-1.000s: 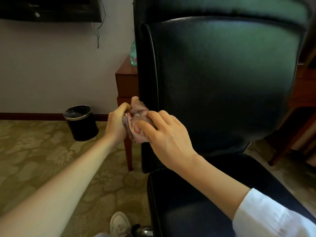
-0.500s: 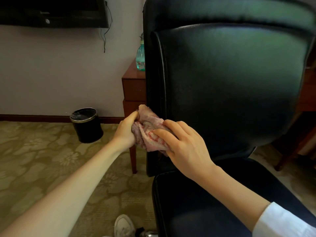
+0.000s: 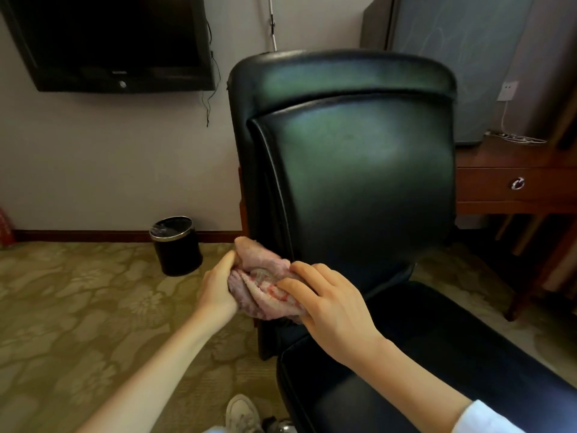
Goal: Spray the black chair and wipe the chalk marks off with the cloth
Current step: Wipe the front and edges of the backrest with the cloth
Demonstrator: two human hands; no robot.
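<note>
Head view, from the left: a black waste bin stands on the patterned carpet by the wall, well clear of the work. The left hand grips one end of the pink cloth, thumb up along its top. The right hand curls its fingers over the other end. The cloth is bunched between the hands, just beside the left edge of the black chair, low down where backrest meets seat. It carries reddish smears, and the backrest shows no chalk I can make out.

The hands seem to be gathering or refolding the cloth. It would be best to turn a clean face outward, flatten it into a pad and wipe in overlapping strokes. The chair may swivel, so the free hand should brace it. No spray bottle is in view. Behind the chair on the right stands a wooden table with a drawer.
</note>
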